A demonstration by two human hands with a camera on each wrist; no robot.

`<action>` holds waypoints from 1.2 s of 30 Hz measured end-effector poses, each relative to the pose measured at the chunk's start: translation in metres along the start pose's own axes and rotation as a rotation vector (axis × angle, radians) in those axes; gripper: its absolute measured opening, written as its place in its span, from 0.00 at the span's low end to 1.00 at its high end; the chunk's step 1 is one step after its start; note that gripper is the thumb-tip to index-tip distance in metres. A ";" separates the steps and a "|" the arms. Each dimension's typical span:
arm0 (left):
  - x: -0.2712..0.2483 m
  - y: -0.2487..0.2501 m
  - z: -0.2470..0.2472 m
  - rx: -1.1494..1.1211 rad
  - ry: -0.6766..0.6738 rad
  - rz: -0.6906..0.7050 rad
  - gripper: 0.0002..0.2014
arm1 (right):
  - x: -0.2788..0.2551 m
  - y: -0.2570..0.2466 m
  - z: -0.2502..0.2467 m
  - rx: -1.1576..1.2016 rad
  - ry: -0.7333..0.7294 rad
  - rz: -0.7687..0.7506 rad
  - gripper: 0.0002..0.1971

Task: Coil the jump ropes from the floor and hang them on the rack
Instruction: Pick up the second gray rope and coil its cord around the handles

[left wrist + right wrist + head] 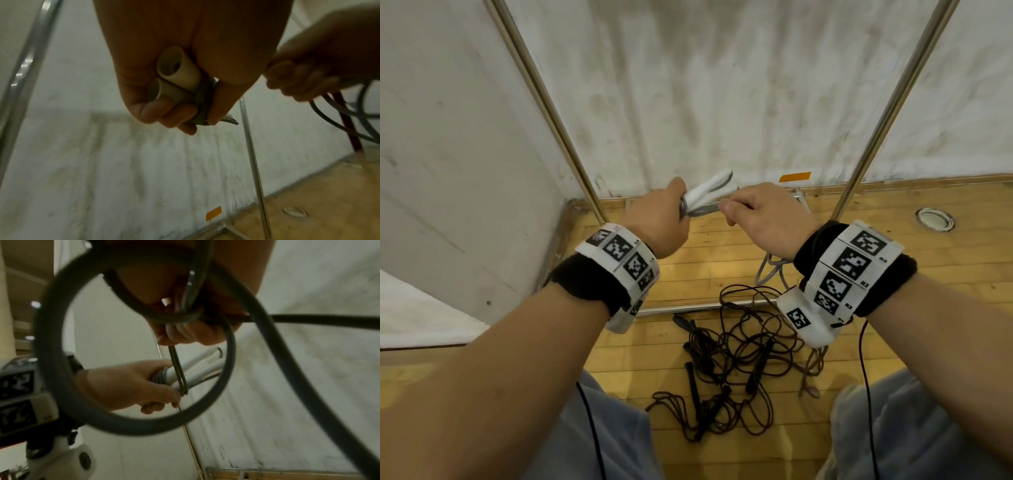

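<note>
My left hand [664, 214] grips the two white handles [709, 192] of a grey jump rope, held side by side with grey cord wound round them [202, 104]. My right hand [756, 212] pinches the grey cord [179, 374] just right of the handles, and loose grey loops [770, 270] hang below that wrist. In the right wrist view a big loop of the cord [53, 369] swings close to the camera. A tangle of dark jump ropes [736, 359] with black handles lies on the wooden floor between my knees. The rack's metal uprights [544, 106] [887, 113] rise on either side.
The rack's base bar [702, 306] crosses the wooden floor in front of the dark ropes. White walls close the corner behind and at the left. A round metal floor fitting [935, 219] sits at the right, orange tape [794, 177] on the wall.
</note>
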State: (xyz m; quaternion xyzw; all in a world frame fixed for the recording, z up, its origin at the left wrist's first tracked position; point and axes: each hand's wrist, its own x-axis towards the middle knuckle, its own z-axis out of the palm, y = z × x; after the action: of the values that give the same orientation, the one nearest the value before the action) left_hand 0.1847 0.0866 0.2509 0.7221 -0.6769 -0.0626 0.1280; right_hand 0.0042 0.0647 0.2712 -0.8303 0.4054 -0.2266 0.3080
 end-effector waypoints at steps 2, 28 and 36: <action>-0.001 0.007 0.010 0.022 -0.038 0.024 0.08 | -0.003 -0.002 -0.004 0.000 -0.008 0.003 0.19; -0.015 0.038 0.029 0.098 0.077 0.256 0.07 | 0.013 0.034 -0.038 -0.319 0.197 0.053 0.20; -0.026 0.037 -0.004 -0.239 -0.012 0.329 0.08 | 0.016 0.038 -0.044 0.065 -0.061 0.146 0.25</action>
State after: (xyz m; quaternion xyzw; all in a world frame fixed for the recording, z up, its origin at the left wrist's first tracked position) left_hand 0.1484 0.1111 0.2620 0.5812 -0.7741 -0.1251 0.2174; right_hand -0.0348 0.0186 0.2777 -0.7946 0.4478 -0.1913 0.3626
